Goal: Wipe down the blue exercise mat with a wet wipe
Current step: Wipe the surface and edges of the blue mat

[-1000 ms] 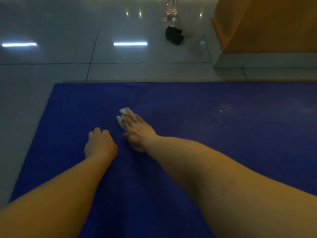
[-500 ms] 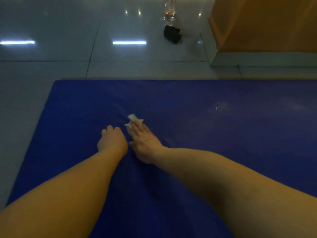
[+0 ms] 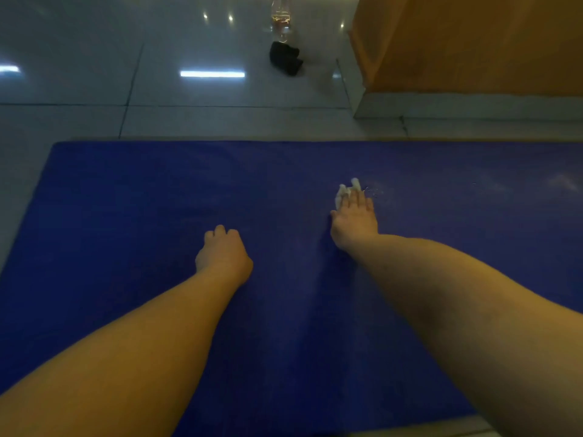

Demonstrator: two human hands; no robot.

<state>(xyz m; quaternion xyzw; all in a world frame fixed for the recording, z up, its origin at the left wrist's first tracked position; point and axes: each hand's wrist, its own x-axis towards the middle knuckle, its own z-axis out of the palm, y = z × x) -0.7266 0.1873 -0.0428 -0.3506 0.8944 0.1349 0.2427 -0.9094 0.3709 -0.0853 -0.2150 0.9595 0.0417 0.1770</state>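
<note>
The blue exercise mat lies flat on the tiled floor and fills most of the view. My right hand lies flat on the mat with straight fingers and presses a crumpled white wet wipe, which sticks out past the fingertips. A small wet or dusty patch glints just right of the wipe. My left hand rests on the mat to the left, its fingers curled under, with nothing in it.
Glossy grey floor tiles lie beyond the mat's far edge. A clear bottle and a dark bundle sit on the floor at the top. An orange wall with a grey base stands at the upper right.
My right hand has slid the wipe to the right across the mat, away from my left hand. The left hand has stayed roughly in place.
</note>
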